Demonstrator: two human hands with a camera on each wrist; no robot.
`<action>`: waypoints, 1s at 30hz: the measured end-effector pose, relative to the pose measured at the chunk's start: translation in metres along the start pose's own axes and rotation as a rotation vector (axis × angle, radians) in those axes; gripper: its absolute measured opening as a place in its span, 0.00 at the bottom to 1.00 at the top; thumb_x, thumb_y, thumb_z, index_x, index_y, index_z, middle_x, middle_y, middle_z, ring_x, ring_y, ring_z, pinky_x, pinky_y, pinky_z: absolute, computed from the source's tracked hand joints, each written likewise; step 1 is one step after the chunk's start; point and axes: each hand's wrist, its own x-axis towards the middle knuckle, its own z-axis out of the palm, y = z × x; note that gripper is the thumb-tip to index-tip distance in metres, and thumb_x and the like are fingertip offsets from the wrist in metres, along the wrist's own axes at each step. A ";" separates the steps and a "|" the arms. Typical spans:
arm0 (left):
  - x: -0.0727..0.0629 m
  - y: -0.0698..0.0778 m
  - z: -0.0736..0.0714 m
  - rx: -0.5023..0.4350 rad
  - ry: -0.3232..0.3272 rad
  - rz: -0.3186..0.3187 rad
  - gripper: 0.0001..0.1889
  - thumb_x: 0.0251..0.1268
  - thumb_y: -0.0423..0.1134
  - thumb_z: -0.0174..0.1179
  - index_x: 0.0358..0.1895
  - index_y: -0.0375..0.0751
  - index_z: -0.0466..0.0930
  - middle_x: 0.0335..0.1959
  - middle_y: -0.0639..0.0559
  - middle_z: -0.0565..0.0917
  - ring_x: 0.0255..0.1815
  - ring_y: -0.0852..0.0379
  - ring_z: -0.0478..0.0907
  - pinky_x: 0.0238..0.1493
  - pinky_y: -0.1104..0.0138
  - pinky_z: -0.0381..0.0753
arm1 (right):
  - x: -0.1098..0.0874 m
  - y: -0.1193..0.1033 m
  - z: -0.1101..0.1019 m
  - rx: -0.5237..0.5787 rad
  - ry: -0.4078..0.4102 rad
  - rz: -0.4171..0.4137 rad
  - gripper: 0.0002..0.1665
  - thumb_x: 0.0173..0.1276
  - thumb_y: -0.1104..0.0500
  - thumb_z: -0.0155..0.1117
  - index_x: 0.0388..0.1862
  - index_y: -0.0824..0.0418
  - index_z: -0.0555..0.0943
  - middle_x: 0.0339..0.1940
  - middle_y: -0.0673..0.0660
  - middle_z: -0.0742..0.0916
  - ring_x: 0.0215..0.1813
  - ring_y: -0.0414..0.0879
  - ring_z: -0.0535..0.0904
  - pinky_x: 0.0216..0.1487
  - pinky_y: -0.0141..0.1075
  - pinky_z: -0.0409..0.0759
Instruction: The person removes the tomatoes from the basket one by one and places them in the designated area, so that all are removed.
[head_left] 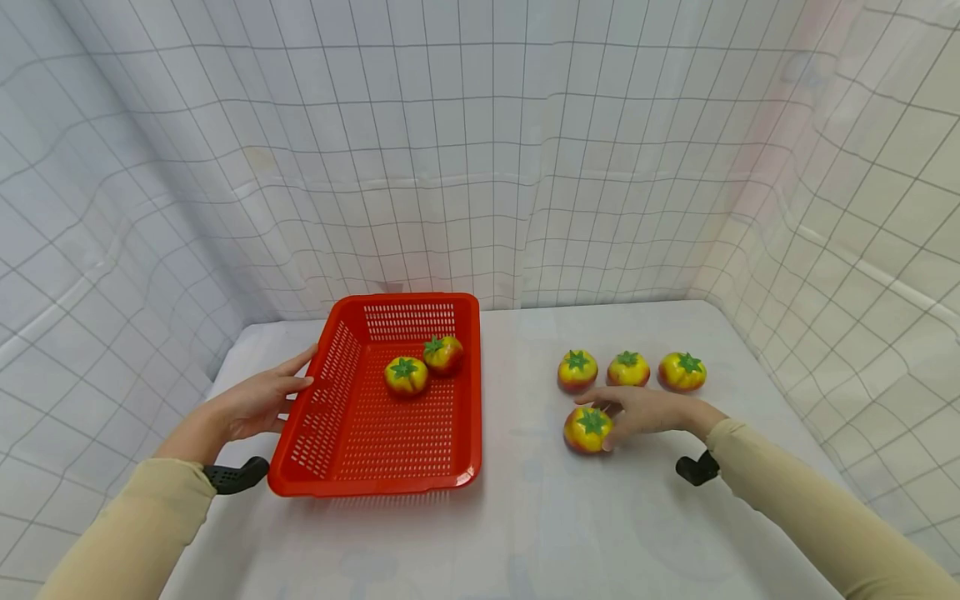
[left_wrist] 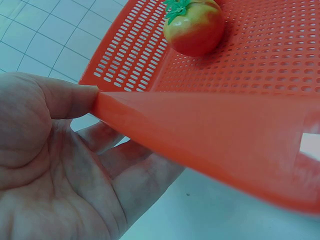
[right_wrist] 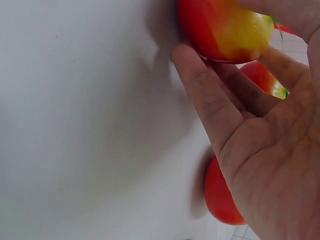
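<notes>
On the left, my left hand [head_left: 253, 406] holds the side rim of a red plastic basket [head_left: 468, 417]. In the left wrist view its thumb [left_wrist: 75, 100] lies at the rim, with the other fingers beneath. Two red-and-yellow toy tomatoes with green leafy tops lie inside: one tomato [head_left: 406, 377] near the middle and another tomato [head_left: 444, 357] beside it. My right hand [head_left: 643, 412] has its thumb and fingers round a similar toy tomato [head_left: 583, 432] at the table surface. The right wrist view shows this tomato [right_wrist: 225, 30] between thumb and fingers, its top partly out of frame.
Behind the right hand, three more toy tomatoes stand in a row: a left one [head_left: 577, 372], a middle one [head_left: 627, 370] and a right one [head_left: 682, 372]. White table [head_left: 525, 517] lies between basket and tomatoes. Grid-patterned curtains [head_left: 480, 167] enclose the back and sides.
</notes>
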 end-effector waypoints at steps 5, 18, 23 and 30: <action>0.000 0.000 0.000 0.004 0.002 0.001 0.39 0.85 0.43 0.45 0.83 0.63 0.26 0.76 0.29 0.58 0.59 0.39 0.79 0.54 0.43 0.82 | -0.002 0.001 0.000 -0.007 -0.004 -0.009 0.44 0.59 0.52 0.79 0.74 0.43 0.73 0.66 0.51 0.76 0.67 0.51 0.71 0.68 0.53 0.73; 0.000 -0.002 0.000 -0.005 0.026 -0.011 0.39 0.85 0.44 0.46 0.83 0.65 0.28 0.76 0.30 0.59 0.60 0.38 0.79 0.55 0.42 0.81 | -0.012 0.004 -0.002 -0.019 -0.023 -0.046 0.44 0.61 0.52 0.78 0.75 0.44 0.71 0.66 0.52 0.77 0.67 0.52 0.72 0.65 0.50 0.76; 0.000 -0.002 0.000 -0.009 0.022 -0.010 0.40 0.85 0.44 0.46 0.83 0.65 0.28 0.76 0.30 0.59 0.61 0.37 0.79 0.56 0.42 0.81 | -0.020 0.005 -0.007 0.008 -0.031 -0.067 0.44 0.64 0.53 0.76 0.77 0.50 0.69 0.66 0.54 0.78 0.66 0.53 0.75 0.62 0.45 0.78; 0.000 -0.001 0.000 0.003 0.023 -0.008 0.40 0.85 0.43 0.46 0.83 0.65 0.28 0.77 0.31 0.58 0.61 0.37 0.78 0.56 0.42 0.81 | -0.041 0.003 -0.024 0.065 0.011 -0.073 0.43 0.66 0.55 0.75 0.78 0.53 0.68 0.68 0.61 0.77 0.67 0.58 0.75 0.58 0.43 0.80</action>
